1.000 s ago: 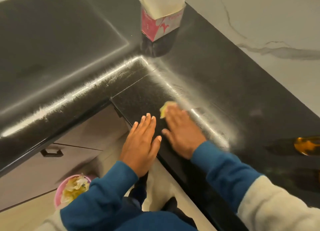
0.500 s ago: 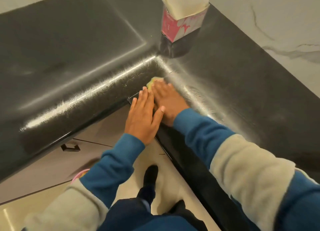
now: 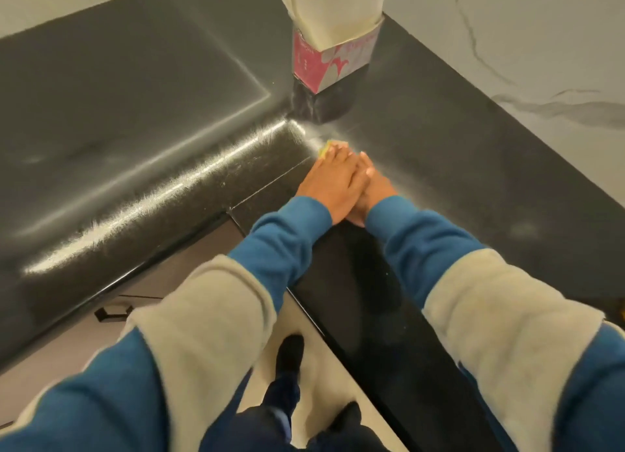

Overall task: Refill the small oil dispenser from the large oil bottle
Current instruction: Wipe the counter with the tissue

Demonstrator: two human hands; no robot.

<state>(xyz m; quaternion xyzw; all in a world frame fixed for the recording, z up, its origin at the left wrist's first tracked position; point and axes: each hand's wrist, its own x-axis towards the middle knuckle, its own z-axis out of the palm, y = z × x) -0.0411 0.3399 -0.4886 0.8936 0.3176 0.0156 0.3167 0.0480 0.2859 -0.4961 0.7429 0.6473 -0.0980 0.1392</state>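
Left hand [image 3: 333, 181] flat atop right hand [image 3: 373, 194] (fingers straight), pressing sponge [image 3: 329, 146].

Glare streak on counter [image 3: 142, 194], blurred sleeves [image 3: 189, 316]

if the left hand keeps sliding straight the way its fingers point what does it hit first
Probably the pink tissue box. The left hand lies over the right hand on a yellow sponge, fingers aimed up the countertop toward it.
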